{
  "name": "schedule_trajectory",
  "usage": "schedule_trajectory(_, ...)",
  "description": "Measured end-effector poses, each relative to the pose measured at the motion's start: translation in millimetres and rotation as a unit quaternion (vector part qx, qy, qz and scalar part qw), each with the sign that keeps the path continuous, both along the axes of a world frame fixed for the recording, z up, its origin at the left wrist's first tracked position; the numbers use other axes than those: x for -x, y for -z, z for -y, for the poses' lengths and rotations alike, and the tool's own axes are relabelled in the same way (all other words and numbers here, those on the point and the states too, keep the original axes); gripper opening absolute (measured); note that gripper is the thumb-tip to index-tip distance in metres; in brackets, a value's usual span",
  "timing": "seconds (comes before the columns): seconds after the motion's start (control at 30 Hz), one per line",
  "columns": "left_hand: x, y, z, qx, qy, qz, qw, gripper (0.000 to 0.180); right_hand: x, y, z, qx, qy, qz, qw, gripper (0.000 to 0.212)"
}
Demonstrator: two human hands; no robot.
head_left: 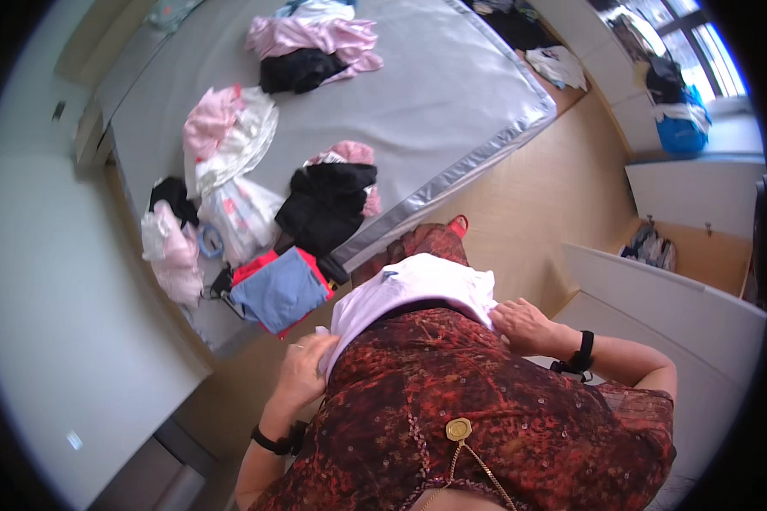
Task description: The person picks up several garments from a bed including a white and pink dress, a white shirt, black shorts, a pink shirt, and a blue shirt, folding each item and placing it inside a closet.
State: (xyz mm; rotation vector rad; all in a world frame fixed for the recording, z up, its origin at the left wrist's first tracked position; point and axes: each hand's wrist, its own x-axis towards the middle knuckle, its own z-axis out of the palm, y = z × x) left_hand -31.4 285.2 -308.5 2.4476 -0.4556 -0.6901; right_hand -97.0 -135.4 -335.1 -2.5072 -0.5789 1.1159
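A white garment (pixel 422 279) is stretched across the front of my waist, with a small dark mark on it. Its exact kind cannot be made out. My left hand (pixel 305 368) is closed on the left edge of the cloth. On the opposite edge, my right hand (pixel 524 325) grips it with bent fingers. The near edge of the garment curves against my dark red patterned clothing (pixel 477 392). Just beyond my left hand, a folded blue and red piece of clothing (pixel 283 291) lies at the corner of the bed.
A grey mattress (pixel 452 94) bears several heaps: black clothing (pixel 325 204), a white and pink dress (pixel 230 145), and a pink garment over black (pixel 315 43). At right, an open cabinet (pixel 699 247) holds some clothes. A blue bag (pixel 682 128) sits near the window.
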Motion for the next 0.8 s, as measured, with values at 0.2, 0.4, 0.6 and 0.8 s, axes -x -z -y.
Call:
schedule_trajectory(0.2, -58, 3, 88, 0.15, 0.107, -0.12, 0.976, 0.028, -15, -17, 72, -0.18, -0.004, 0.113, 0.977, 0.033)
schedule_trajectory(0.4, -114, -7, 221, -0.019, 0.077, -0.299, 0.951, 0.031, -10, 0, 153, -0.284, 0.364, -0.127, 0.878, 0.03)
schedule_trajectory(0.6, -142, 44, 329, -0.065, 0.208, -0.176, 0.96, 0.03, -10, 47, 208, -0.233, 0.37, 0.043, 0.898, 0.016)
schedule_trajectory(0.8, -198, 63, 442, 0.107, -0.019, -0.468, 0.877, 0.039, -81, 64, 265, -0.475, 0.575, -0.092, 0.66, 0.021)
